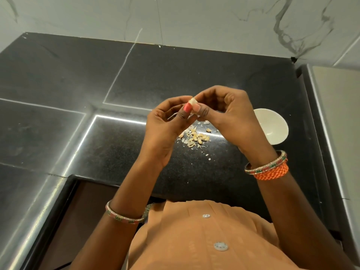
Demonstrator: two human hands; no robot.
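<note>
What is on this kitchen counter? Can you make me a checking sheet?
Surface: black stone counter, shiny and speckled.
Job's things: garlic clove, partly peeled; white bowl on the right, nothing visible inside.
Clutter: pile of cloves and peel scraps on the counter below the hands.
Grips: left grip and right grip both pinch the garlic clove above the counter.
Cables: nothing seen.
Surroundings: marbled wall tiles behind; grey metal surface at the right.
</note>
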